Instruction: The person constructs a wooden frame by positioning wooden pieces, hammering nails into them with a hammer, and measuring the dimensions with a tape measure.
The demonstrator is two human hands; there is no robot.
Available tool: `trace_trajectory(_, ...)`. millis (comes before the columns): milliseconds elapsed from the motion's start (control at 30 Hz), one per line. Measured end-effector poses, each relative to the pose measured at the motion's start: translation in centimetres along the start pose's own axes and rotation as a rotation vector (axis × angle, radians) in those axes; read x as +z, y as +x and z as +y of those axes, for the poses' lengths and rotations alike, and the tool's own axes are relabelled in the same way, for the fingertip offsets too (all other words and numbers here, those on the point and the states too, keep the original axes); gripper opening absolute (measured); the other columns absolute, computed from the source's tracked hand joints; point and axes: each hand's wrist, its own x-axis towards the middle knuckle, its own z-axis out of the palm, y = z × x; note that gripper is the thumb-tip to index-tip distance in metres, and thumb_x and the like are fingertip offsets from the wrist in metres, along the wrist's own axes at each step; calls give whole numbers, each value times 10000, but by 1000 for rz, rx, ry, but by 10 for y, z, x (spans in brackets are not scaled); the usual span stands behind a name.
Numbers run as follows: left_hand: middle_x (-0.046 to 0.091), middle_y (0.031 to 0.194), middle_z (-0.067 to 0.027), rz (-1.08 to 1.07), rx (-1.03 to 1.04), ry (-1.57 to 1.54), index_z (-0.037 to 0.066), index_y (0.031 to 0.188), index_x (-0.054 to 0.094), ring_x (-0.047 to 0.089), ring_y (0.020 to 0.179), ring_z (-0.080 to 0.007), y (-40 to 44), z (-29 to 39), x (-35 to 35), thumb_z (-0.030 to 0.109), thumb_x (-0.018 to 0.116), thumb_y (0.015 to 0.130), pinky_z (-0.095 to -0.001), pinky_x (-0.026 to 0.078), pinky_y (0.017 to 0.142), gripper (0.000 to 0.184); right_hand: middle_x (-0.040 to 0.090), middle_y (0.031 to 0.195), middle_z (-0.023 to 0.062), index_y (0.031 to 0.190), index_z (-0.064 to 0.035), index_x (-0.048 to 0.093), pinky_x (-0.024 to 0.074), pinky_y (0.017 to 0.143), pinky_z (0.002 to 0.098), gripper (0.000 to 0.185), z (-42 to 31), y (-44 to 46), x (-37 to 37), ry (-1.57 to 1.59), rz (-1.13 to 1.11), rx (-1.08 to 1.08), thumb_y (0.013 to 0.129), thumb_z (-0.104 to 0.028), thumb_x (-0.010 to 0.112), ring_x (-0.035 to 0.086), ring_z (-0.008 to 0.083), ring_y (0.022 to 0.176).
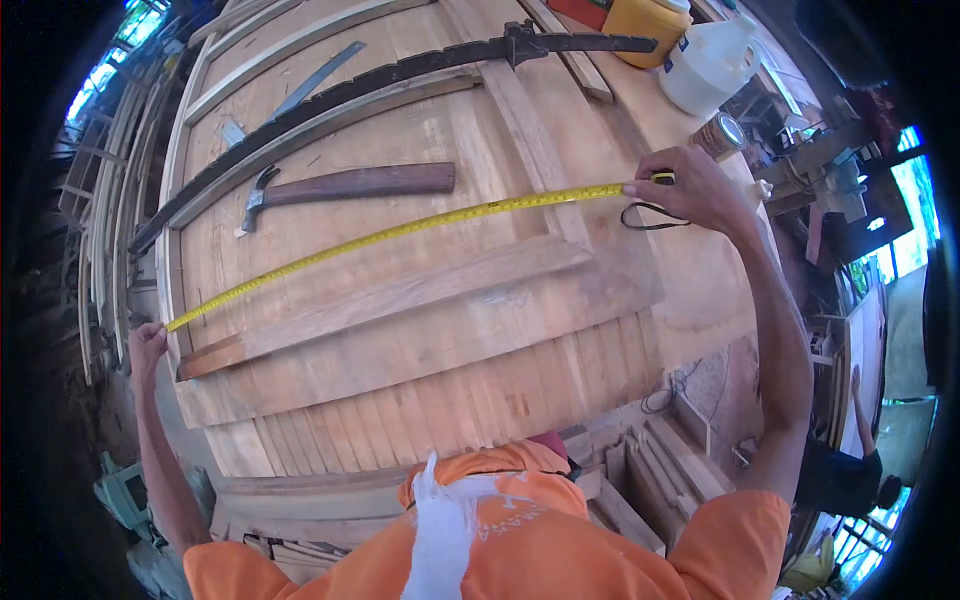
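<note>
A yellow tape measure [400, 232] is stretched across the wooden panel [350, 385] from left to right. My left hand [149, 343] pinches the tape's free end at the panel's left edge. At the other end, my right hand [695, 185] is closed around the tape's case, most of which my fingers hide; a dark strap loop hangs below it. Beyond the tape lies a claw hammer [350, 184] with a wooden handle, its head to the left. Nearer to me, a loose wooden strip [400, 298] rests on the panel.
A long dark bar clamp [390, 78] lies across the frame's far part, with a metal ruler [318, 78] behind it. A white jug [708, 65], a yellow container [645, 30] and a can [719, 135] stand at the back right. Timber pieces [665, 470] are stacked below the work surface.
</note>
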Motion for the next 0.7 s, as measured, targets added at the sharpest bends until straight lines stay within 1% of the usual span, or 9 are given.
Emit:
trace_trajectory(33, 669, 878, 26, 2, -4, 1, 15, 1100, 727, 607, 732, -61, 0, -1, 0, 111, 673, 1043, -245, 535, 689, 124, 746, 802, 147, 947, 0, 805, 529, 738, 431, 390, 4, 1, 4, 22, 32, -22, 938, -389, 810, 692, 287, 747)
trace_trajectory(100, 667, 875, 23, -25, 65, -38, 12, 1093, 730, 596, 724, -56, -2, -4, 0, 111, 675, 1042, -238, 516, 674, 124, 746, 798, 149, 938, 1, 803, 531, 738, 434, 389, 8, 2, 8, 46, 62, -49, 933, -388, 817, 694, 296, 744)
trace_trajectory(133, 667, 875, 23, -23, 61, -37, 12, 1093, 730, 596, 724, -56, -1, -5, 1, 111, 675, 1042, -238, 516, 674, 124, 733, 772, 158, 924, -7, 804, 522, 709, 449, 371, 8, 2, 10, 41, 102, -62, 930, -377, 816, 683, 311, 715)
trace_trajectory(167, 673, 881, 19, 0, 21, -11, 10, 1099, 732, 600, 730, -59, 0, -5, 1, 110, 676, 1042, -241, 518, 677, 128, 719, 747, 167, 909, -14, 805, 513, 681, 465, 353, 10, 2, 12, 38, 142, -76, 928, -367, 815, 672, 326, 685)
trace_trajectory(267, 682, 889, 9, 45, -37, 36, 2, 1117, 736, 608, 739, -64, 3, -8, 1, 106, 676, 1042, -249, 521, 680, 142, 718, 751, 178, 899, -11, 796, 510, 675, 471, 365, 18, 5, 22, 52, 183, -122, 920, -374, 822, 670, 340, 685)
trace_trajectory(400, 687, 885, 1, 79, -64, 46, -15, 1148, 737, 618, 743, -74, 2, -8, 2, 99, 678, 1041, -262, 525, 676, 167, 717, 756, 189, 900, -11, 798, 516, 679, 468, 368, 19, 5, 27, 59, 212, -141, 919, -377, 824, 671, 343, 686)
trace_trajectory(500, 688, 880, -1, 111, -56, 31, -29, 1157, 735, 611, 728, -77, 2, -9, 2, 99, 685, 1038, -258, 522, 670, 182, 720, 769, 203, 897, -11, 799, 523, 688, 470, 365, 17, 4, 28, 127, 200, -99, 917, -374, 826, 681, 348, 696)
trace_trajectory(633, 683, 875, 1, 116, -28, 65, -31, 1160, 734, 605, 723, -82, 2, -8, 1, 102, 692, 1036, -258, 519, 662, 187, 725, 790, 205, 913, -12, 799, 526, 698, 471, 352, 20, 2, 31, 113, 231, -133, 928, -363, 816, 693, 361, 722)
trace_trajectory(700, 678, 867, 2, 64, -89, 33, -28, 1161, 735, 599, 712, -84, 1, -3, 1, 101, 691, 1037, -258, 517, 655, 184, 726, 798, 203, 919, -14, 799, 525, 701, 473, 350, 20, 1, 30, 115, 234, -142, 930, -364, 814, 693, 365, 731)
